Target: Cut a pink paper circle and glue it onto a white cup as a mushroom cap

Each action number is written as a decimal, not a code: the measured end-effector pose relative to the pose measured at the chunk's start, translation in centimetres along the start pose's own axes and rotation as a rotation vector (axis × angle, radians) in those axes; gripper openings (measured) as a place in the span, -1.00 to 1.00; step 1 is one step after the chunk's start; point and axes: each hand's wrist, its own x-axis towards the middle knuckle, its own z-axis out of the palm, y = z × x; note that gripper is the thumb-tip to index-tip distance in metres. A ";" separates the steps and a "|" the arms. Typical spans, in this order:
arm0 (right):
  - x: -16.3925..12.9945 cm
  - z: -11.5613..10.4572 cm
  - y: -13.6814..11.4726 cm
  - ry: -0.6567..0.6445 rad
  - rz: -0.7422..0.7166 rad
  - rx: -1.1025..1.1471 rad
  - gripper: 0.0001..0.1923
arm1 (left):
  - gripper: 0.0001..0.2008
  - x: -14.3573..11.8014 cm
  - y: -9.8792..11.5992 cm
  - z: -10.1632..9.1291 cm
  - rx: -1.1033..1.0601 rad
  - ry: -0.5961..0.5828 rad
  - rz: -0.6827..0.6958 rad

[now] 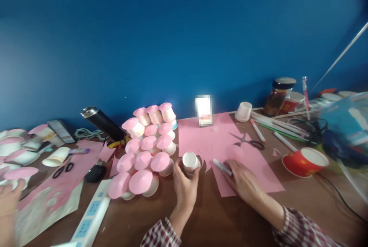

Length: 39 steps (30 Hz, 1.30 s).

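My left hand (185, 187) curls its thumb and fingers around a small white paper cup (190, 159), which stands mouth up on the table. In my right hand (244, 181) is a slim white tube (222, 166), perhaps a glue stick, held low over a pink paper sheet (255, 168). Left of my left hand, several upturned paper cups topped with pink paper cones (140, 181) stand close together in rows. Scissors (244, 139) with dark handles lie partly open on the pink paper, beyond my right hand.
Another person's hand (10, 201) is near more pink-topped cups at far left. A power strip (93, 212) and black mouse (96, 172) lie left. A black flask (105, 124) leans at the back. A red cup (306, 162) and a jar (278, 95) are right.
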 end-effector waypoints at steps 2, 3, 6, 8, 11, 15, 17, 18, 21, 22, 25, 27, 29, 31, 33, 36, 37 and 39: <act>0.1 0.2 0.4 0.035 0.030 0.059 -0.79 | -0.46 0.2 -0.1 0.1 -0.036 0.012 -0.012; 0.2 0.2 0.6 0.058 0.050 0.108 -0.79 | -0.47 0.2 -0.1 0.1 -0.053 0.013 -0.017; 0.5 -0.2 0.9 0.097 0.143 0.330 -0.77 | -0.48 0.0 -0.2 -0.2 -0.109 0.002 -0.014; 0.7 -0.7 0.9 0.065 0.247 0.538 -0.73 | -0.46 -0.1 0.2 -0.7 -0.149 -0.011 -0.008; 0.7 -1.8 0.2 -0.007 0.423 0.882 -0.66 | -0.46 -0.1 1.2 -1.7 -0.282 -0.109 -0.040; 1.0 -3.4 -1.2 -0.061 0.474 1.146 -0.67 | -0.54 0.6 2.5 -2.5 -0.683 -0.430 -0.177; 1.6 -4.0 -1.9 -0.042 0.462 1.213 -0.68 | -0.58 1.0 2.7 -2.3 -0.903 -0.530 -0.290; 2.1 -4.2 -2.1 -0.018 0.463 1.256 -0.68 | -0.59 1.2 2.7 -2.0 -1.007 -0.561 -0.353; 3.9 -4.7 -2.6 0.052 0.518 1.436 -0.68 | -0.59 1.5 2.6 -1.0 -1.229 -0.620 -0.553; 4.5 -4.7 -2.7 0.053 0.550 1.503 -0.69 | -0.58 1.5 2.5 -0.6 -1.273 -0.633 -0.618; 5.7 -4.5 -2.9 0.016 0.604 1.657 -0.72 | -0.55 1.3 2.2 0.1 -1.349 -0.664 -0.726; 5.9 -4.0 -3.1 0.015 0.564 1.712 -0.74 | -0.60 1.2 2.0 0.3 -1.369 -0.645 -0.707; 5.9 -3.4 -3.2 0.045 0.516 1.747 -0.76 | -0.65 1.1 1.9 0.3 -1.381 -0.621 -0.648; 5.8 -2.8 -3.3 0.079 0.509 1.769 -0.75 | -0.66 1.0 1.7 0.3 -1.388 -0.626 -0.585; 5.7 -2.3 -3.4 0.097 0.526 1.775 -0.75 | -0.64 1.0 1.6 0.2 -1.381 -0.628 -0.534; 5.7 -1.9 -3.3 0.110 0.531 1.768 -0.79 | -0.61 0.9 1.5 0.2 -1.348 -0.620 -0.484; 5.7 -1.8 -3.3 0.123 0.525 1.759 -0.80 | -0.60 0.9 1.5 0.3 -1.337 -0.618 -0.466; 5.6 -1.7 -3.3 0.149 0.505 1.728 -0.82 | -0.60 0.8 1.4 0.3 -1.313 -0.616 -0.433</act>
